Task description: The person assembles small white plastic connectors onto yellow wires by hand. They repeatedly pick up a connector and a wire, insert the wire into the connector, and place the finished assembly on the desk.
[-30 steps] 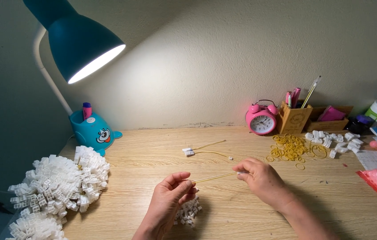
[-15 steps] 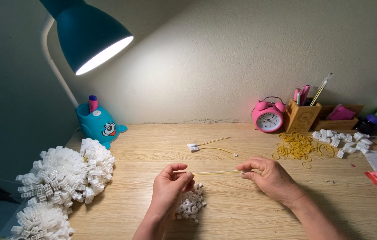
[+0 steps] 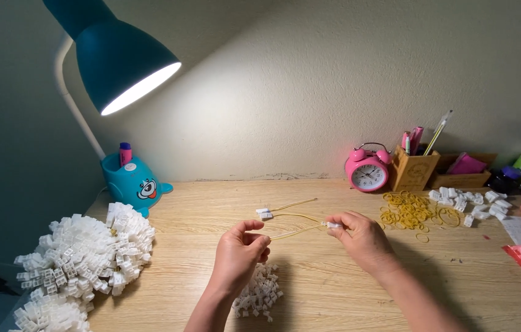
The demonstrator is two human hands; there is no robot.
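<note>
A teal desk lamp (image 3: 122, 58) throws a bright pool of light across the plain beige wall (image 3: 334, 80) and the pale wooden desk (image 3: 309, 289).

- I see open bench (image 3: 334, 295) between my hands and the wall.
- White clip heap (image 3: 82, 258) blocks left; rubber bands (image 3: 408, 212) and clock (image 3: 368, 169) crowd right.

Home desk, teal lamp (image 3: 122, 58); pink alarm clock (image 3: 368, 172), pen holder (image 3: 415, 169)

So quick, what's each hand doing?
Left hand: closed, pinching one end of a stretched yellow rubber band.
Right hand: closed, pinching its other end.
</note>
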